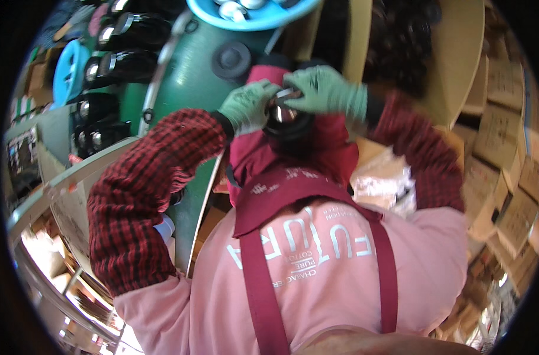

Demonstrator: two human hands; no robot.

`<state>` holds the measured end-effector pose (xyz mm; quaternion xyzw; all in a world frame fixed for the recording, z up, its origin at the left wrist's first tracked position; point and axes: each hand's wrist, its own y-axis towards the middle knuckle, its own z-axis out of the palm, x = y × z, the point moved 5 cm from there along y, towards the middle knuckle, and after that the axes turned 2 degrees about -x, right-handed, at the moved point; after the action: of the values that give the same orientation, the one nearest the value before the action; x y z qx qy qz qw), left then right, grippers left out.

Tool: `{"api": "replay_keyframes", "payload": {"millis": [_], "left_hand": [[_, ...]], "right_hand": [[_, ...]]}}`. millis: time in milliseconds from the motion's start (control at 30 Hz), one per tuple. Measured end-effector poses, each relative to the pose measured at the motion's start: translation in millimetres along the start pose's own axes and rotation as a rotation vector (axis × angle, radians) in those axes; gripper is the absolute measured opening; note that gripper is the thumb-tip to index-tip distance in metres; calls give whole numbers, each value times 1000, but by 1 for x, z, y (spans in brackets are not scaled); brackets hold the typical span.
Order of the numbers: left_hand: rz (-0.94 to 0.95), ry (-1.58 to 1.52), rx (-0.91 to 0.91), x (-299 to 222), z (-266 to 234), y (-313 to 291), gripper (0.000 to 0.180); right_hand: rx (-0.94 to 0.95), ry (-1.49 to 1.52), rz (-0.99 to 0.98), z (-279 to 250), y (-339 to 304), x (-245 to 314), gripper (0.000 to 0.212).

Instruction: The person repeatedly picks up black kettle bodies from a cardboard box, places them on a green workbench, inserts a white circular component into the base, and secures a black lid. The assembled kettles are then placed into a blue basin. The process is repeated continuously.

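Note:
Both hands wear pale green gloves and meet over my lap, in front of the maroon apron [293,189]. Between them is a black round part with a shiny metal middle [285,116]; its exact kind I cannot make out. My left hand [248,105] is closed at its left side, fingers curled against the rim. From the right, my right hand [325,90] grips its top edge, thumb and fingers bent over it. The gloves hide much of the part. Just beyond my left hand, a black disc-shaped part [231,59] lies on the green work surface [192,77].
A light blue basin [263,25] with silver round pieces stands at the far edge. Several black cylindrical things with silver ends [127,65] line up at the far left, behind a metal rail [157,83]. A cardboard bin [453,59] of dark parts and stacked boxes [500,136] are at right.

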<state>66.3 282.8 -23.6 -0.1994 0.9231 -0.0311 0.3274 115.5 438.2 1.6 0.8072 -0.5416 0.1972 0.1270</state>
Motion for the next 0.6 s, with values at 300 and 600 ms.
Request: {"api": "replay_keyframes", "payload": {"millis": [300,600], "left_hand": [[-98,68,73,-22,-1,4,42],[374,193,102,16,8,30,55]], "right_hand": [[1368,665,522,44,6,-39,29],[994,944,997,41,-25,-8,16]]}}
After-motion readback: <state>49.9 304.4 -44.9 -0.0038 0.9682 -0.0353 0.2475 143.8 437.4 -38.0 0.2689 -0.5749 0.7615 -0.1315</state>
